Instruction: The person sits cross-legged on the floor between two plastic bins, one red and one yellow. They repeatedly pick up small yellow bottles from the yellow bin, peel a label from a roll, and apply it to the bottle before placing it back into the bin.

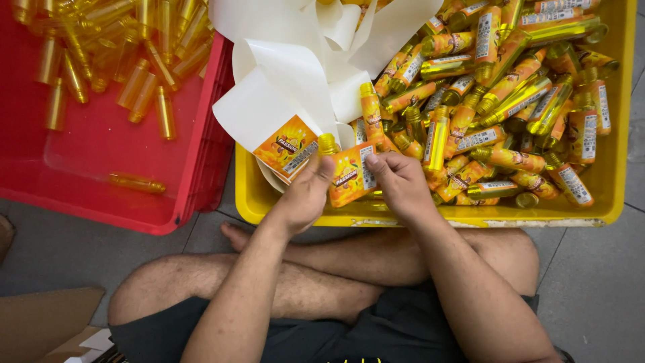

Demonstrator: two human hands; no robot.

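Yellow crate: both hands press label on bottle.

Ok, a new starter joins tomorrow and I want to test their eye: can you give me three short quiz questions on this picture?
1. True or false: the red crate holds bottles without labels.
2. Which tub holds the labelled bottles? A) yellow tub B) red crate C) cardboard box
3. What do the left hand and right hand hold between them?

Key: 1 true. 2 A. 3 A small bottle with an orange label, over the yellow tub's near edge, beside the white backing strip.
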